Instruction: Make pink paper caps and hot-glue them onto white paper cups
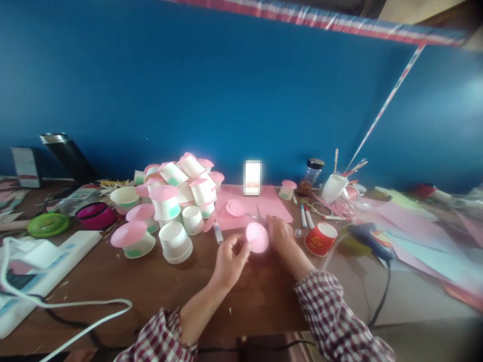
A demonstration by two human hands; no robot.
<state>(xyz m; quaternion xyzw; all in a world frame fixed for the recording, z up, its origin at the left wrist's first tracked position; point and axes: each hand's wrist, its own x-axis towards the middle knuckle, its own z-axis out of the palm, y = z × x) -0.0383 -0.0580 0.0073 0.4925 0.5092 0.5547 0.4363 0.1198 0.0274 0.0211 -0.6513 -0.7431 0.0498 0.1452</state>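
I had the left hand [229,259] pinching a pink disc [257,238], the right hand [281,234] gripping scissors [258,211]; many cups [166,208] already wore discs [129,234], while some white cups [175,244] stood bare.

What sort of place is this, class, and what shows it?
Probably a craft worktable: a pile of paper cups, a pink disc in the left hand, and what looks like a blue glue gun.

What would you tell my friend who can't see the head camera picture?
A person's left hand holds a pink paper circle above a brown table, and the right hand is at what look like scissors. To the left are piled white paper cups, many with pink discs; behind is a blue wall.
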